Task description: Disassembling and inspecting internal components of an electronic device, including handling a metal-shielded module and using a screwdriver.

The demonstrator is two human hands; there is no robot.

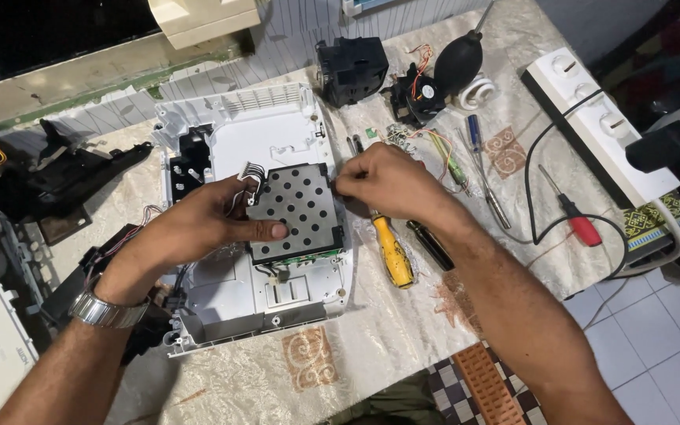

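An opened white plastic device shell [238,126] lies on the cloth-covered table. A grey metal shield plate [297,212] with round holes sits in its middle. My left hand [198,224] rests on the plate's left side, thumb pressed flat on the metal, a metal watch on the wrist. My right hand [387,185] pinches the plate's upper right edge. A bundle of thin wires [252,171] comes out at the plate's upper left corner.
Right of the shell lie a yellow-handled screwdriver [393,250], a black tool [430,245], thin screwdrivers [478,157] and a red-handled one [580,224]. A black block [352,69], small fan [419,93], black air blower [458,61] and white power strip [600,118] stand behind.
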